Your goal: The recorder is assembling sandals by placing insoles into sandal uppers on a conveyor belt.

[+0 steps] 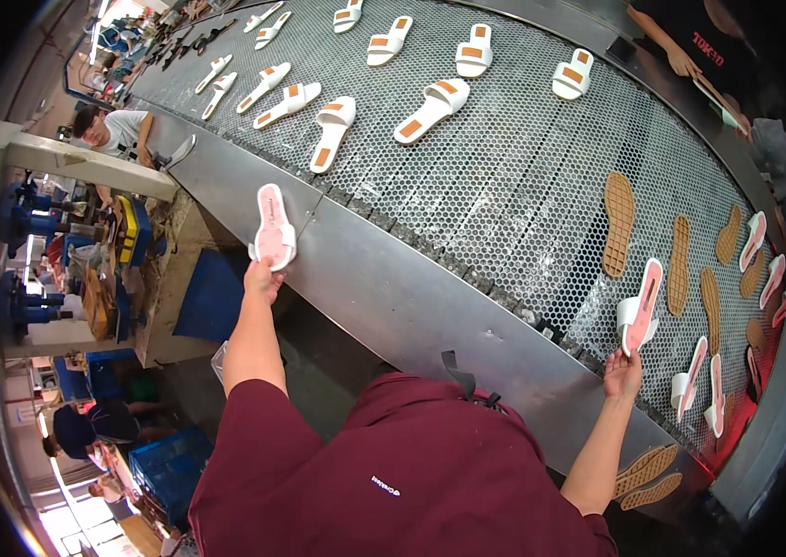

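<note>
Both white-and-pink slippers are held, one in each hand. The left slipper [272,223] stands out just beyond the left hand [266,280], whose fingers are closed on its strap end, over the metal strip; the right slipper [639,316] points away from the right hand [623,376], which pinches its strap end over the near margin of the mesh belt.

As far as can be judged, each held slipper already has its white strap fixed to its footbed, while the tan patterned soles [618,223] beyond the right hand lie as separate pieces, so joining them looks undone. Whether the held pair has any sole of its own underneath cannot be told.

Each has a pink footbed with a pale rim, a broad white strap near the gripping fingers and dark marking toward the far end; neither looks visibly bent.

To the right of the right hand, more pink-bedded slippers [688,381] lie among other tan soles on the mesh belt [523,186]. Nearer than that hand, beside its forearm, rest further soles [648,472]. Ahead and between the hands, white slippers with orange-brown patches [433,111] are spread out. The metal strip [374,283] runs between the two hands, and left of the left hand is a co-worker in a white shirt [124,135].
</note>
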`<move>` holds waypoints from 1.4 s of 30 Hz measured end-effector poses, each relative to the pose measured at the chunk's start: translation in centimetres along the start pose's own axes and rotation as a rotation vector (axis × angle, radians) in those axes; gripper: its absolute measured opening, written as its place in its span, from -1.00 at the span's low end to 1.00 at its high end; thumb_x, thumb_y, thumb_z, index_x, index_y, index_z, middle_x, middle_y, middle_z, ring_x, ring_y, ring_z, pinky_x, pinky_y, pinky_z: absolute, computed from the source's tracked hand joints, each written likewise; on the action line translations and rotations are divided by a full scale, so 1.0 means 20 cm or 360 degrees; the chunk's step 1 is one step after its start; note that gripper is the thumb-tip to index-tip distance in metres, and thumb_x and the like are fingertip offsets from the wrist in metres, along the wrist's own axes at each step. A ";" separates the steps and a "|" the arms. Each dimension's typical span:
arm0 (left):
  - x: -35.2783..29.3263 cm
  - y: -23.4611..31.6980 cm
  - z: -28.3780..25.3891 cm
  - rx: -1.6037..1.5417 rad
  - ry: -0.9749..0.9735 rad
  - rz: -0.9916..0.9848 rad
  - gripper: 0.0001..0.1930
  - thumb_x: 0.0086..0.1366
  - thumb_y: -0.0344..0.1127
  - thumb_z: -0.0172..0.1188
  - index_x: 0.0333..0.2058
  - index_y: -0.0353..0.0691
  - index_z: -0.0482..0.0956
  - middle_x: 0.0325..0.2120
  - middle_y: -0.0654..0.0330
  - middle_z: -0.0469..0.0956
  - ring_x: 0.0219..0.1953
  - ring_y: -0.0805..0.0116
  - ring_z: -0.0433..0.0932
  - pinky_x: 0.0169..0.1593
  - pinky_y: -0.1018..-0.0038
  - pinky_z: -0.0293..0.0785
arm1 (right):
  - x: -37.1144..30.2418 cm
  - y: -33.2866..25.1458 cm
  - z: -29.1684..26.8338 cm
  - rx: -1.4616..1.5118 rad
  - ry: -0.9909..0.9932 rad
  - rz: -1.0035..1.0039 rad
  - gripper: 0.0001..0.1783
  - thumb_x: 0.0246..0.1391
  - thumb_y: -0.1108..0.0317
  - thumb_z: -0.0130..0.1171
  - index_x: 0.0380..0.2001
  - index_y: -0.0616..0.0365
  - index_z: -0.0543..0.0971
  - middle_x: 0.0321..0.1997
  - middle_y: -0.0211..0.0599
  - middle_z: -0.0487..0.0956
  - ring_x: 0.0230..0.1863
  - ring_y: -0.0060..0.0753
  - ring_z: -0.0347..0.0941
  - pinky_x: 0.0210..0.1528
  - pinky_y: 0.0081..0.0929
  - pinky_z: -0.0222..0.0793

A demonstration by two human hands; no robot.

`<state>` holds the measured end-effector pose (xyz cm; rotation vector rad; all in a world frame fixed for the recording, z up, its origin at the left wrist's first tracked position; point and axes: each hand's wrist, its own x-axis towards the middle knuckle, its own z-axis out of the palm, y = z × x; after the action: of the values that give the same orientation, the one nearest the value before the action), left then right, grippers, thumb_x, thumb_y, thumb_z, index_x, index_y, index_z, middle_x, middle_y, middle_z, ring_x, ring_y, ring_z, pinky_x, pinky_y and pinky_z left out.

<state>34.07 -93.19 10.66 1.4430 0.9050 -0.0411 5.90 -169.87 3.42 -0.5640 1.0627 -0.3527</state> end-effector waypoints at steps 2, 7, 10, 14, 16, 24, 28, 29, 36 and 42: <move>0.06 0.05 -0.01 0.0066 0.0180 0.0047 -0.74 0.32 -0.32 0.09 -0.02 -0.12 0.46 -0.34 0.25 0.57 -0.55 0.44 0.49 -0.61 0.59 0.37 | -0.07 0.01 0.02 0.0036 0.0003 -0.0046 -0.82 0.25 0.22 0.13 -0.24 0.09 0.52 -0.34 -0.40 0.58 -0.31 -0.49 0.50 -0.21 -0.48 0.49; 0.21 0.13 0.06 0.0242 0.0624 0.0115 -0.61 0.21 -0.28 0.25 -0.01 -0.26 0.45 -0.31 0.11 0.56 -0.49 0.30 0.55 -0.59 0.48 0.44 | -0.40 0.10 0.08 -0.0194 -0.0135 -0.0060 -0.84 0.26 0.24 0.11 -0.22 0.08 0.52 -0.32 -0.37 0.59 -0.32 -0.48 0.52 -0.28 -0.48 0.49; 0.24 0.10 0.05 0.0115 0.0705 0.0394 -0.54 0.18 -0.29 0.30 -0.02 -0.43 0.43 -0.25 0.01 0.56 -0.47 0.20 0.57 -0.58 0.35 0.50 | -0.56 0.27 0.17 -0.0281 -0.0349 -0.0024 -0.84 0.27 0.28 0.10 -0.16 0.08 0.51 -0.27 -0.37 0.60 -0.30 -0.42 0.56 -0.30 -0.30 0.55; -0.12 -0.04 0.27 0.0644 0.0698 0.0738 -0.57 0.22 -0.24 0.30 -0.09 -0.50 0.47 -0.17 0.05 0.56 -0.33 0.32 0.56 -0.37 0.38 0.54 | -0.74 0.38 0.47 -0.0617 -0.0590 0.0126 -0.78 0.27 0.30 0.13 -0.11 0.18 0.52 -0.22 -0.34 0.63 -0.30 -0.48 0.57 -0.25 -0.42 0.54; -0.41 -0.24 0.41 0.0833 -0.0065 0.0897 -0.59 0.31 -0.19 0.26 -0.03 -0.40 0.46 -0.18 0.18 0.56 -0.23 0.47 0.48 -0.23 0.46 0.47 | -0.84 0.42 0.64 -0.0692 -0.0656 0.0165 -0.78 0.28 0.34 0.10 -0.11 0.23 0.55 -0.22 -0.31 0.65 -0.29 -0.51 0.58 -0.23 -0.46 0.53; -1.61 -0.47 1.23 0.0208 -0.1268 0.0067 -0.26 0.23 -0.36 0.33 0.26 -0.31 0.07 0.04 0.05 0.40 0.00 0.29 0.50 -0.10 0.35 0.59 | -0.93 0.56 0.76 -0.1071 -0.1031 -0.0124 -0.79 0.28 0.35 0.14 -0.14 0.29 0.58 -0.28 -0.36 0.65 -0.32 -0.67 0.51 -0.22 -0.63 0.46; -1.57 -0.51 1.27 0.0030 -0.1451 -0.0173 -0.34 0.26 -0.49 0.18 0.25 -0.38 0.05 0.03 0.00 0.40 -0.05 0.24 0.56 -0.12 0.32 0.63 | -0.93 0.54 0.72 -0.1101 -0.1015 -0.0095 -0.78 0.28 0.35 0.14 -0.14 0.30 0.57 -0.28 -0.36 0.64 -0.33 -0.66 0.51 -0.22 -0.63 0.46; -1.59 -0.48 1.27 0.0050 -0.1489 -0.0301 -0.37 0.27 -0.51 0.14 0.25 -0.38 0.06 0.03 0.01 0.40 -0.06 0.24 0.57 -0.13 0.31 0.63 | -0.91 0.54 0.69 -0.1081 -0.1017 -0.0053 -0.78 0.29 0.35 0.14 -0.14 0.30 0.57 -0.27 -0.34 0.64 -0.32 -0.64 0.52 -0.21 -0.61 0.48; -1.62 -0.52 1.29 0.0056 -0.1642 -0.0357 -0.33 0.24 -0.62 -0.02 0.32 -0.27 0.01 0.07 0.01 0.40 -0.02 0.23 0.58 -0.11 0.30 0.64 | -0.84 0.54 0.59 -0.0972 -0.0906 0.0058 -0.78 0.31 0.32 0.10 -0.17 0.29 0.55 -0.29 -0.32 0.64 -0.33 -0.59 0.54 -0.22 -0.55 0.50; -1.62 -0.57 1.24 -0.0103 -0.1386 -0.0497 -0.29 0.31 -0.52 -0.04 0.38 -0.12 -0.08 0.11 0.03 0.39 0.06 0.20 0.54 0.02 0.20 0.57 | -0.84 0.53 0.56 -0.1054 -0.0925 0.0272 -0.77 0.30 0.30 0.12 -0.17 0.27 0.56 -0.28 -0.34 0.63 -0.34 -0.62 0.53 -0.26 -0.61 0.47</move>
<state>18.53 -132.20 15.81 1.0432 0.3843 -0.8025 8.45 -149.46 13.29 -1.0778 0.6331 0.3252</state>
